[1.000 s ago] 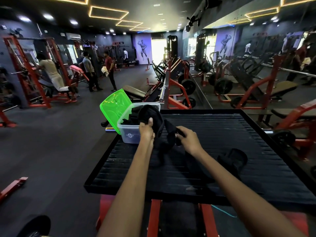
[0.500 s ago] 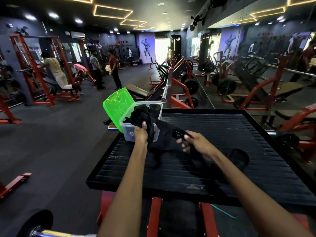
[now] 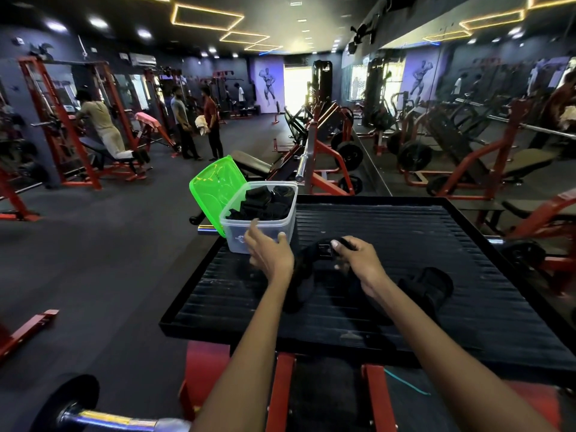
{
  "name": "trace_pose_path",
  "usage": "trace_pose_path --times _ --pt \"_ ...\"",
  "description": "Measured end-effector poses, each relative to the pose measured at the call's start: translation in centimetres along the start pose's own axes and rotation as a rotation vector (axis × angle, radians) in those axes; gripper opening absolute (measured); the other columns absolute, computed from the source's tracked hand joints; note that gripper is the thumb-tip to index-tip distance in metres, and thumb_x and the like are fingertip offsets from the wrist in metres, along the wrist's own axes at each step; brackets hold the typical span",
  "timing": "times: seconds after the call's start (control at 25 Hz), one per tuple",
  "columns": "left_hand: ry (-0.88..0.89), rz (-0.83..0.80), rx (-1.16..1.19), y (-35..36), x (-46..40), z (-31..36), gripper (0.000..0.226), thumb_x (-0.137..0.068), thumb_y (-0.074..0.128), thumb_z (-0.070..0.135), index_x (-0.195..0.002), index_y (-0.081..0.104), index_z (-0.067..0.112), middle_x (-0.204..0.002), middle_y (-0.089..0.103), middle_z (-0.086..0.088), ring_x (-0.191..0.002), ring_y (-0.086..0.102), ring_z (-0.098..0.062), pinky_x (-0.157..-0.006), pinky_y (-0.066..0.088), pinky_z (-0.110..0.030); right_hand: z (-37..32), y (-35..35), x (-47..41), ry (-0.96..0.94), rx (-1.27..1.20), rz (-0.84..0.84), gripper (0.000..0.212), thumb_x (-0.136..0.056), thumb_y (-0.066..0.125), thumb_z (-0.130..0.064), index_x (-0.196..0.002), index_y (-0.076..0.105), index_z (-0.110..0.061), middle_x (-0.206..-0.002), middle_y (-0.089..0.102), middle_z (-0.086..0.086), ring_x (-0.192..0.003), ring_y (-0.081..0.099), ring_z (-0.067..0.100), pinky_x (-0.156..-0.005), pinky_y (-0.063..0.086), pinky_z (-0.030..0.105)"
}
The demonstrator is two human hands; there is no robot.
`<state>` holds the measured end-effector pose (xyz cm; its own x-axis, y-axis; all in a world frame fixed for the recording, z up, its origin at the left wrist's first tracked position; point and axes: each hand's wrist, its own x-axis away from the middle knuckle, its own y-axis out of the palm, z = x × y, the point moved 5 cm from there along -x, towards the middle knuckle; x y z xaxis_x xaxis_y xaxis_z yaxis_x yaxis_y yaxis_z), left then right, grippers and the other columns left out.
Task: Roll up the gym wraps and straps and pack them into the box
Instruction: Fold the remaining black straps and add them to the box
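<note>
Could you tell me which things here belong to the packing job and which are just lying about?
Job: clear box of rolled black wraps; green lid; strap in right hand; black wrap on platform.
Lying about: barbell, weight plate.

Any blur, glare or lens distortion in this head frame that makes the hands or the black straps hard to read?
Head view: strong wide-angle bending at the edges; the bright doorway is blown out. Left hand and right hand are slightly motion-blurred. The black strap merges with the dark ribbed platform, so only its buckle reads clearly. Contents of the clear box are an undifferentiated black mass.
</note>
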<state>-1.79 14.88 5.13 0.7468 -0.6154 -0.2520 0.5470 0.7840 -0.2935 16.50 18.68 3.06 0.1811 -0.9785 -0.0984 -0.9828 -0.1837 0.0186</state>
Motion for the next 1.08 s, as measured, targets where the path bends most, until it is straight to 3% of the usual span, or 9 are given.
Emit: trace_pose_path --times 0.08,0.16,0.36,0.52,0.64,0.72,0.84,0.96,1.08 --pt "0.273 -0.196 -0.063 1.3 1.3 1.6 0.015 -0.085 0.063 0.034 -0.090 0.065 0.020 -0.096 0.066 -0.001 -0.096 0.059 -0.022 -0.084 0.043 -0.037 0.6 0.2 0.1 0.057 -0.110 0.028 0.013 -0.091 0.059 -0.010 -0.077 0.061 -0.010 -0.071 0.059 0.002 -0.055 0.057 0.004 -0.058 0.056 0.022" --pt "0.212 -0.502 -0.084 3.2 2.5 1.9 0.037 -0.079 0.065 0.052 -0.066 0.063 0.017 -0.070 0.065 -0.001 -0.072 0.061 -0.018 -0.068 0.044 -0.031 0.5 0.6 0.2 0.066 -0.161 0.007 0.009 -0.091 0.056 -0.005 -0.085 0.062 -0.003 -0.075 0.062 0.005 -0.060 0.060 0.008 -0.061 0.057 0.022" --pt "0.166 -0.631 -0.103 3.6 2.6 0.6 0.018 -0.081 0.072 0.021 -0.073 0.069 0.004 -0.074 0.069 -0.007 -0.067 0.054 -0.010 -0.061 0.040 -0.017 1.5 -1.1 0.0 0.105 -0.134 0.144 0.009 -0.092 0.050 0.004 -0.094 0.059 0.002 -0.081 0.061 0.012 -0.058 0.066 0.016 -0.057 0.058 0.023" --pt "0.027 -1.104 -0.122 2.2 2.9 -0.5 0.028 -0.089 0.062 0.028 -0.065 0.061 0.014 -0.052 0.062 0.010 -0.051 0.057 -0.005 -0.050 0.042 -0.013 2.2 -5.7 -1.4 0.174 -0.097 0.449 0.018 -0.096 0.043 0.002 -0.083 0.054 -0.005 -0.083 0.059 0.018 -0.048 0.065 0.016 -0.049 0.057 0.029" --pt "-0.109 -0.850 -0.085 1.4 0.8 -1.6 0.051 -0.095 0.043 0.047 -0.070 0.064 0.008 -0.057 0.068 -0.002 -0.050 0.063 -0.015 -0.052 0.049 -0.026 1.3 -6.6 -1.9 0.154 0.435 0.471 0.026 -0.089 0.045 0.003 -0.096 0.062 -0.015 -0.107 0.064 0.014 -0.087 0.063 0.029 -0.073 0.054 0.041" --pt "-0.022 -0.451 -0.302 1.3 -1.1 -3.2 0.036 -0.093 0.052 0.040 -0.095 0.066 0.007 -0.097 0.070 -0.015 -0.090 0.065 -0.029 -0.080 0.050 -0.037 0.9 -5.1 -1.6 0.176 0.779 0.373 0.035 -0.083 0.048 0.002 -0.101 0.066 -0.022 -0.116 0.059 0.012 -0.107 0.053 0.032 -0.091 0.042 0.043" --pt "-0.153 -0.624 -0.369 4.1 -0.5 -6.2 0.067 -0.082 0.067 0.038 -0.134 0.042 0.005 -0.139 0.044 -0.021 -0.129 0.041 -0.039 -0.105 0.038 -0.043 1.1 -2.8 -1.5 0.187 1.129 0.135 0.036 -0.083 0.052 -0.007 -0.115 0.062 -0.021 -0.123 0.056 0.009 -0.121 0.044 0.032 -0.106 0.025 0.048" --pt "-0.147 -0.770 -0.161 6.5 0.0 -6.9 0.085 -0.063 0.075 0.044 -0.135 0.045 0.009 -0.135 0.053 -0.015 -0.123 0.051 -0.032 -0.103 0.043 -0.043 2.6 -2.0 -1.8 0.199 1.248 -0.077 0.036 -0.085 0.059 -0.013 -0.121 0.057 -0.017 -0.126 0.056 0.008 -0.120 0.048 0.030 -0.101 0.035 0.042" --pt "-0.146 -0.783 -0.084 7.7 -0.1 -7.9 0.073 -0.072 0.076 0.032 -0.135 0.042 0.015 -0.134 0.052 -0.011 -0.121 0.051 -0.031 -0.104 0.042 -0.045 3.3 -2.1 -1.5 0.218 1.284 -0.079 0.046 -0.083 0.066 -0.013 -0.126 0.050 -0.012 -0.135 0.037 0.016 -0.120 0.044 0.035 -0.099 0.042 0.042"
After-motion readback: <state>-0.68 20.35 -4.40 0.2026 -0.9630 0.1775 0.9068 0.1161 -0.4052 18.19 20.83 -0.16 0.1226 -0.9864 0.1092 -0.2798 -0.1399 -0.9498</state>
